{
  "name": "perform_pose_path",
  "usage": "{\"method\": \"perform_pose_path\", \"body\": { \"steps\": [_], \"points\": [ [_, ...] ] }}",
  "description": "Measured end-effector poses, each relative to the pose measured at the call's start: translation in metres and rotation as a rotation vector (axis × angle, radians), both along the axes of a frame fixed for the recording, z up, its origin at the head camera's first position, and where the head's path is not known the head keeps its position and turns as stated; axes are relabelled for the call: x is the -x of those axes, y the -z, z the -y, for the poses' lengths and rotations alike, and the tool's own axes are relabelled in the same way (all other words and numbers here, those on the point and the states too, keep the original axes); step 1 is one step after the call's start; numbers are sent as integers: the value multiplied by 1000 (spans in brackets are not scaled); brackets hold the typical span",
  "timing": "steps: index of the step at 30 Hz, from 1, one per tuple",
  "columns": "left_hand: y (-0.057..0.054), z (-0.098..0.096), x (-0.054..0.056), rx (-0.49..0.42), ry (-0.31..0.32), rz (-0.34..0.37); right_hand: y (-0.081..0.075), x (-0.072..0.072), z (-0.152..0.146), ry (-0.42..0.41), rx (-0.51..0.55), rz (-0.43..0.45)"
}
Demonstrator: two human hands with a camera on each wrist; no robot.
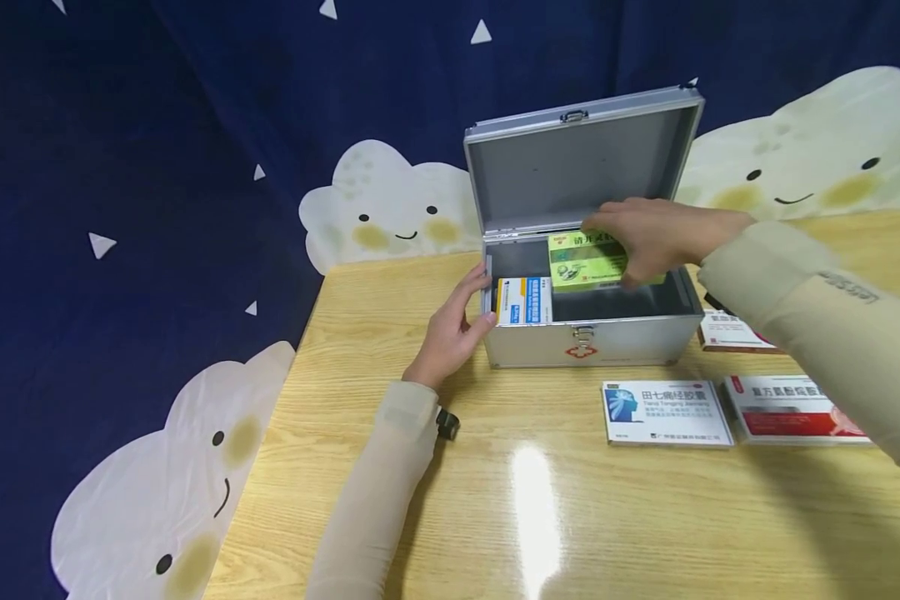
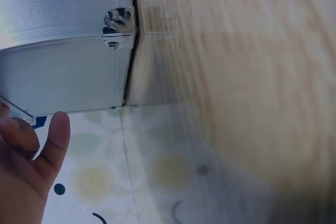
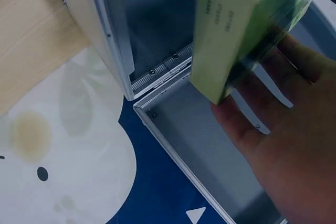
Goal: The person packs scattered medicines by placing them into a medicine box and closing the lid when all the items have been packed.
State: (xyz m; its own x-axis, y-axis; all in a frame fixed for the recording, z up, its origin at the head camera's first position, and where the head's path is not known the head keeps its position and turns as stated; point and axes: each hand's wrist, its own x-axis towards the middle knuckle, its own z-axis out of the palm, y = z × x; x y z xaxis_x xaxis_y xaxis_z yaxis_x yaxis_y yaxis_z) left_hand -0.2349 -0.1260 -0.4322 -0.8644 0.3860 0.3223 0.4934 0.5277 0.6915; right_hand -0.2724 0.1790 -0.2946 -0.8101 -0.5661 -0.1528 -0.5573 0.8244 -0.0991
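Note:
A silver metal case (image 1: 540, 348) with a red cross stands on the table, its lid (image 1: 570, 179) raised. My right hand (image 1: 648, 233) grips a green medicine box (image 1: 587, 271) from above, thumb on the near side and fingers on the far side, over the case's opening. In the right wrist view the green box (image 3: 220, 30) hangs between thumb and fingers. My left hand (image 1: 453, 329) rests against the case's left end, fingertips at the rim and thumb near the front corner. A white, blue and orange medicine box (image 1: 523, 300) sits inside the case at the left.
A white and blue medicine box (image 1: 667, 412) lies in front of the case. To its right is a white and red box (image 1: 787, 408), and another white and red box (image 1: 735, 332) lies partly behind my right forearm. A dark blue cloud-patterned curtain (image 1: 390, 75) hangs behind.

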Motion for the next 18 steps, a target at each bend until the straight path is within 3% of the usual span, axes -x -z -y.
{"method": "perform_pose_path", "body": {
  "steps": [5, 13, 18],
  "points": [
    [0, 0, 0, 0, 2, -11, 5, 6, 1, 24, -7, 42],
    [1, 0, 0, -2, 0, -7, 15, 9, 4, 38, 13, 10],
    [0, 0, 0, -3, 4, -13, 14, 8, 7, 33, -6, 37]
  ]
}}
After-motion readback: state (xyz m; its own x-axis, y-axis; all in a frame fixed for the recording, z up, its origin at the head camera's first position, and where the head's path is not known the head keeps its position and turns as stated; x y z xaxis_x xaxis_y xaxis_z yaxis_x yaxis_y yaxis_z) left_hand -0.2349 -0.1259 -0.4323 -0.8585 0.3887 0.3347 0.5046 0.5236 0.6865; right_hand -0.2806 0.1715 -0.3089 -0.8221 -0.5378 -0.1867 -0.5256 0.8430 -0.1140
